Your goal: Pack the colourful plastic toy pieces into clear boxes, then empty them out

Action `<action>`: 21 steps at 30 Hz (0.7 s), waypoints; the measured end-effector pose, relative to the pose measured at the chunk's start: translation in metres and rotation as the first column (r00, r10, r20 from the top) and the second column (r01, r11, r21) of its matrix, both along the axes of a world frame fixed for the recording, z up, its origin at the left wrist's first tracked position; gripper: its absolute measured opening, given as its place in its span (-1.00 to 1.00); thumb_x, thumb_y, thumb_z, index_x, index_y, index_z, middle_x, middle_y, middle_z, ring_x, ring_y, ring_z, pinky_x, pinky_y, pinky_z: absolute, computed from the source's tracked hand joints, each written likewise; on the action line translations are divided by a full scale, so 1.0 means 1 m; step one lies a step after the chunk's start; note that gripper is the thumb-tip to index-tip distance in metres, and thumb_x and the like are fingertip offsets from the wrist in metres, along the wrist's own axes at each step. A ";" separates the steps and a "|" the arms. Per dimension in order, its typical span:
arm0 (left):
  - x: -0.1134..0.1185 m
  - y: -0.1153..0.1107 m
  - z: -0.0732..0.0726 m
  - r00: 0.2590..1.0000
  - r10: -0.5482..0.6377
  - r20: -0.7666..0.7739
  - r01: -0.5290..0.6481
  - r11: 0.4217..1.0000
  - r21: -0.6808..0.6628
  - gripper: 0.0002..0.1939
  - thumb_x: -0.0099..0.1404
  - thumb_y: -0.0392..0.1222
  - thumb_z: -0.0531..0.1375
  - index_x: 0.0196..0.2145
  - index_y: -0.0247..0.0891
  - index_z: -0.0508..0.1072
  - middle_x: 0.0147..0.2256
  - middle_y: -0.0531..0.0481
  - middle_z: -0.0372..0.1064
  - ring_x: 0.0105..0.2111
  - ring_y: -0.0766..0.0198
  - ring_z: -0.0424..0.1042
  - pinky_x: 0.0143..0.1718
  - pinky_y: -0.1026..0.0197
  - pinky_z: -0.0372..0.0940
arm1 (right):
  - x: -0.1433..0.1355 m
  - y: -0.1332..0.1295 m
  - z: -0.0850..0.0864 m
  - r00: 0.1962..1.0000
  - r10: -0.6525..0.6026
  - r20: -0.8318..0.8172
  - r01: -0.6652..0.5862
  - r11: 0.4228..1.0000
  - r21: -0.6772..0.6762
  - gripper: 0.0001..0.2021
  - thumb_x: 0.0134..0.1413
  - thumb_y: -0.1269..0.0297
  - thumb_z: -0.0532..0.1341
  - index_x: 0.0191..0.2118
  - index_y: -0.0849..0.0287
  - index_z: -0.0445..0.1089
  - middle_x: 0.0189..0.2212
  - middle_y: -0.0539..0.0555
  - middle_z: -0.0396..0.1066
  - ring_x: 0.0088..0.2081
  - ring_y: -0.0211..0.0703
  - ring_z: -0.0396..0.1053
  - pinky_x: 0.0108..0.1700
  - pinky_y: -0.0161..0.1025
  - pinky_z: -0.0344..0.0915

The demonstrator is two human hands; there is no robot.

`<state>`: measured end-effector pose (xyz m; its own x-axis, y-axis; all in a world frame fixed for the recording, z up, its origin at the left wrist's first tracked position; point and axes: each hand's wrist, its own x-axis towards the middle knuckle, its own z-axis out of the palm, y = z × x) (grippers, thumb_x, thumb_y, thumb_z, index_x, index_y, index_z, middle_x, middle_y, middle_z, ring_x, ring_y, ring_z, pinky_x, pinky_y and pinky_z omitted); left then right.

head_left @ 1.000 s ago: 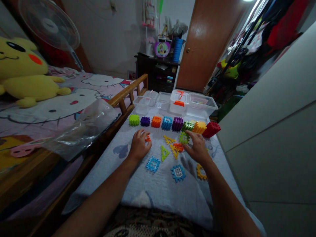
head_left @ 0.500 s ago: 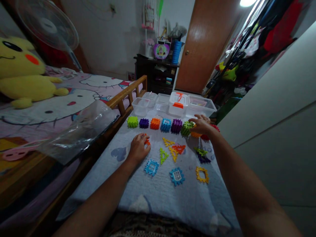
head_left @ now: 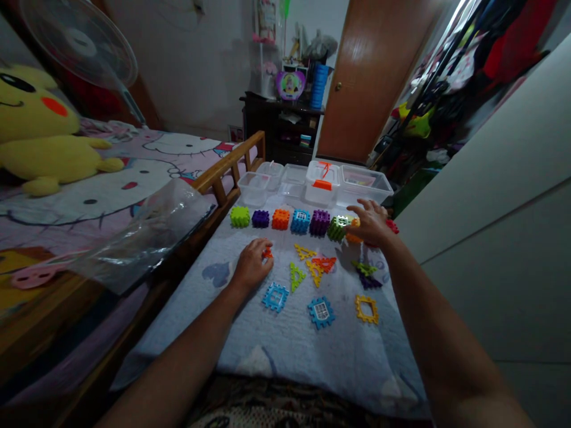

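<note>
My left hand (head_left: 252, 261) rests low over the cloth, fingers curled round a small orange plastic building piece (head_left: 268, 253), mostly covered. My right hand (head_left: 372, 223) reaches over the right end of the row of stacks, thumb and fingers apart beside the green stack (head_left: 338, 228). It partly hides the orange stack (head_left: 354, 238) and red pieces (head_left: 392, 226). Between the hands lie yellow, orange and green triangles (head_left: 297, 276). Closer to me are a light blue window square (head_left: 275, 297), a blue grid square (head_left: 320, 312) and a yellow frame (head_left: 367, 310).
More stacks stand leftward in the row: purple (head_left: 320, 222), blue (head_left: 300, 222), orange (head_left: 281, 219), dark purple (head_left: 260, 219) and lime (head_left: 239, 217). Clear plastic boxes (head_left: 366, 186) line the back. A wooden bed rail (head_left: 232, 160) borders the left; a white cabinet (head_left: 504, 238) borders the right.
My right hand stays by the green stack, its fingers shifted slightly. My left hand has closed further over the orange piece, which shows less. The view has tilted a little.
</note>
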<state>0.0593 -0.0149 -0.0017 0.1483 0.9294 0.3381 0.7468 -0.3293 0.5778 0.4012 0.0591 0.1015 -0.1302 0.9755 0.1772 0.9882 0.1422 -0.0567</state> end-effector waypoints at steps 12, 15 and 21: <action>0.008 -0.010 0.014 0.988 -0.154 0.032 0.155 0.987 -0.037 -0.70 0.23 -0.31 0.10 -0.09 -0.26 0.47 0.00 -0.16 0.42 0.06 0.08 0.40 0.16 -0.02 0.29 | 0.017 -0.133 -0.028 0.932 -0.008 -0.363 -0.038 0.992 -0.120 -0.79 0.13 0.29 0.13 -0.20 0.16 0.48 -0.33 0.11 0.49 -0.32 -0.09 0.43 -0.25 -0.17 0.33; 0.005 -0.014 0.024 0.981 -0.193 -0.001 0.193 0.981 -0.015 -0.72 0.24 -0.24 0.15 -0.09 -0.24 0.47 0.01 -0.17 0.41 0.08 0.03 0.36 0.18 -0.08 0.24 | 0.032 -0.151 -0.037 0.946 -0.079 -0.314 0.019 0.982 -0.189 -0.85 0.08 0.27 0.17 -0.27 0.14 0.46 -0.38 0.08 0.49 -0.36 -0.10 0.42 -0.31 -0.22 0.28; -0.008 -0.032 0.041 0.921 -0.386 -0.044 0.376 0.914 -0.150 -0.71 0.20 -0.14 0.27 -0.09 -0.15 0.46 -0.06 -0.07 0.43 0.00 0.03 0.39 0.10 -0.07 0.28 | 0.028 -0.179 -0.049 0.949 -0.120 -0.292 0.020 0.946 -0.322 -0.80 0.03 0.18 0.26 -0.21 0.13 0.43 -0.37 0.08 0.49 -0.38 -0.10 0.42 -0.35 -0.24 0.25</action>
